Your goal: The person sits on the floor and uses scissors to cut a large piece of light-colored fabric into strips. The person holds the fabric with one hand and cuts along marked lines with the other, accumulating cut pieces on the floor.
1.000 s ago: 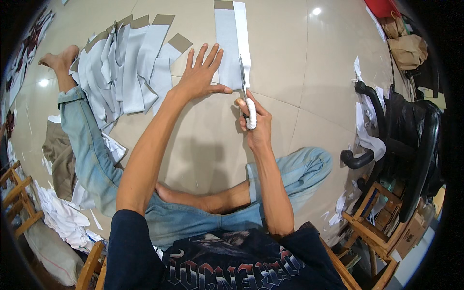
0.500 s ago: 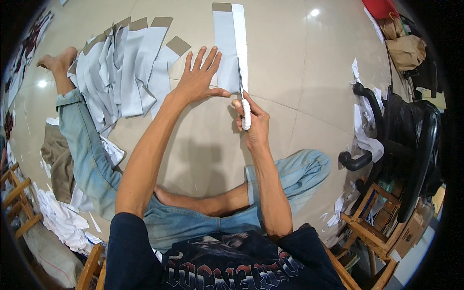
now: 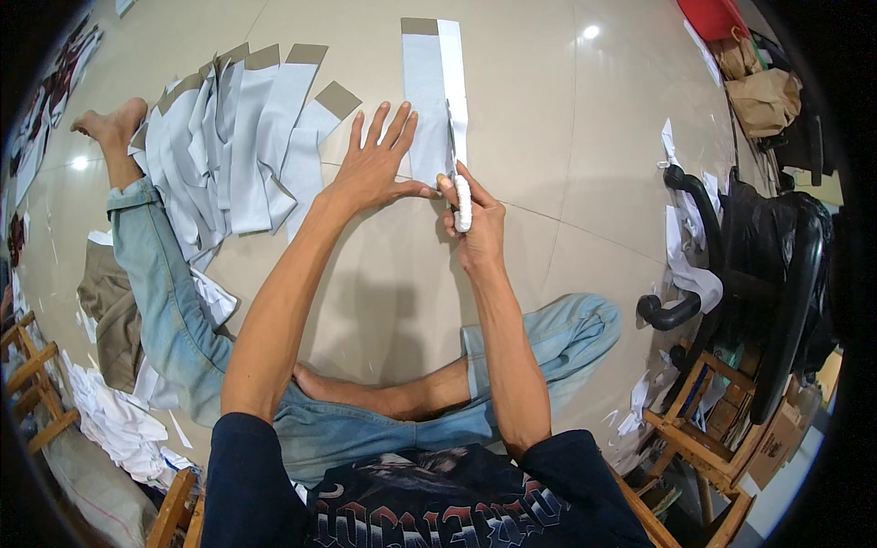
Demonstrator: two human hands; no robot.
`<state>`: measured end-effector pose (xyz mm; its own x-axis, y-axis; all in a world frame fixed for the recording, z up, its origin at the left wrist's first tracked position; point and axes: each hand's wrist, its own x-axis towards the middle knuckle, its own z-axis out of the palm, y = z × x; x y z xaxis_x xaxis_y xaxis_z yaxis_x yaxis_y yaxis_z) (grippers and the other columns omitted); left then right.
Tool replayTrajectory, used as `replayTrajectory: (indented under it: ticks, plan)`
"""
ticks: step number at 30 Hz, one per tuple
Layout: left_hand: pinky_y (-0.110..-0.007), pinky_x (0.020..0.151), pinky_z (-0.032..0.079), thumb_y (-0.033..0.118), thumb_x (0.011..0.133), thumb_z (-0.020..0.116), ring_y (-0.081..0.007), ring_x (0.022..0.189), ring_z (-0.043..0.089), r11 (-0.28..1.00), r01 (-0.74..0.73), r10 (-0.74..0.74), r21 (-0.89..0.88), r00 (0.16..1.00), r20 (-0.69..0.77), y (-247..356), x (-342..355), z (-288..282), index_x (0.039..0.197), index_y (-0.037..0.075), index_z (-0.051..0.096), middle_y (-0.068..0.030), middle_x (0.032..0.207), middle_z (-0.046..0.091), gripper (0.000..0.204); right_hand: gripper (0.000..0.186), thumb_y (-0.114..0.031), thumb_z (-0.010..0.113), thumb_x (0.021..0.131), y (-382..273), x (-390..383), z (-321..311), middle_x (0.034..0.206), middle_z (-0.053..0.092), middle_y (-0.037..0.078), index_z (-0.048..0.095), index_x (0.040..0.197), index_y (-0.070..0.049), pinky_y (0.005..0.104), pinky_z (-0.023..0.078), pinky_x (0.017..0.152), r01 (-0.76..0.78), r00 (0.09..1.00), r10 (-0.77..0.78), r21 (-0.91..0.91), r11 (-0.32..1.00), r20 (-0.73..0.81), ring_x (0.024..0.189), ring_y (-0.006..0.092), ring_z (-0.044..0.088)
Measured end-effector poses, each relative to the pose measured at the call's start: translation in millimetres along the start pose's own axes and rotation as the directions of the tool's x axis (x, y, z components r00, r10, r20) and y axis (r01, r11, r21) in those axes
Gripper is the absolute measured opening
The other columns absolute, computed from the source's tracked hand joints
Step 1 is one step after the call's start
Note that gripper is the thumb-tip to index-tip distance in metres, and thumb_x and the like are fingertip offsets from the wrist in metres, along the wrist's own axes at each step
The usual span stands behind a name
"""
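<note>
A pale grey fabric strip (image 3: 421, 73) with a brown far end lies lengthwise on the floor ahead of me. Along its right side runs a white strip (image 3: 454, 68). My left hand (image 3: 373, 169) is flat with fingers spread, its fingers at the grey strip's left edge and the thumb across its near end. In my right hand (image 3: 480, 228) are scissors (image 3: 463, 205) with white-wrapped handles. Their blades point away from me, along the line between the grey and white parts; the lower blade is hidden.
Several similar grey strips (image 3: 247, 173) with brown ends lie in an overlapping pile at the left. White scraps (image 3: 114, 420) and brown cloth (image 3: 114, 301) lie by my outstretched leg. A black chair (image 3: 776, 274) and a wooden stool (image 3: 703, 429) stand at the right.
The scissors and my right hand have advanced a little farther along the strip, away from me. My left hand stays in place on the strip; the whole view has shifted slightly.
</note>
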<state>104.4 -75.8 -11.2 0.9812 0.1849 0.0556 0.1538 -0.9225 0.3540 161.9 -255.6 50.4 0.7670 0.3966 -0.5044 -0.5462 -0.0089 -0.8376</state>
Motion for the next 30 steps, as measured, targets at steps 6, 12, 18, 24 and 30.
replayTrajectory:
  ticks: [6,12,18,24,30]
  plan:
    - [-0.06,0.122,0.003,0.087,0.066,0.058,-0.0368,0.153,0.003,1.0,0.006,-0.006,0.02,1.0,0.012,-2,1,0,0.158,0.005,0.018,-0.013,0.166,0.013,0.129,0.058,-0.015,0.08,0.084,-1,0,2,0.078,0.065,0.001,0.058,0.135,0.001,0.0209,0.034,0.041,-0.022,1.0,0.023,-0.03,0.999,0.01,0.049,0.0065,0.049]
    - [-0.06,0.122,0.003,0.086,0.065,0.06,-0.0366,0.153,0.003,1.0,0.012,-0.012,0.014,0.999,0.036,1,2,-4,0.158,0.005,0.018,-0.0125,0.166,0.012,0.131,0.061,-0.017,0.081,0.083,-12,15,8,0.079,0.065,0.003,0.056,0.135,0.005,0.0215,0.033,0.041,-0.01,1.0,0.01,0.015,1.0,0.018,0.049,0.0073,0.049]
    - [-0.061,0.122,0.004,0.083,0.068,0.061,-0.0371,0.153,0.003,1.0,0.008,-0.009,0.013,0.999,0.035,2,1,-4,0.157,0.004,0.02,-0.0126,0.166,0.012,0.126,0.06,-0.015,0.08,0.084,-13,27,12,0.073,0.061,0.002,0.056,0.135,0.006,0.0222,0.033,0.042,0.023,0.999,-0.023,0.007,1.0,0.049,0.047,0.0074,0.048]
    - [-0.061,0.121,0.005,0.083,0.068,0.061,-0.0376,0.153,0.003,1.0,0.008,-0.009,0.014,0.999,0.032,2,0,-4,0.157,0.004,0.02,-0.0132,0.166,0.012,0.127,0.06,-0.012,0.08,0.084,-11,28,14,0.074,0.062,0.003,0.055,0.137,0.004,0.0231,0.035,0.042,-0.009,0.999,0.011,-0.04,0.999,0.036,0.048,0.0076,0.049]
    - [-0.061,0.121,0.005,0.082,0.067,0.063,-0.0376,0.153,0.004,1.0,0.011,-0.011,0.007,1.0,0.022,2,1,-4,0.158,0.004,0.019,-0.0136,0.166,0.013,0.128,0.063,-0.017,0.082,0.082,-20,33,18,0.086,0.068,0.006,0.056,0.136,0.003,0.0208,0.034,0.042,-0.013,0.999,0.011,0.04,0.999,0.042,0.05,0.007,0.051]
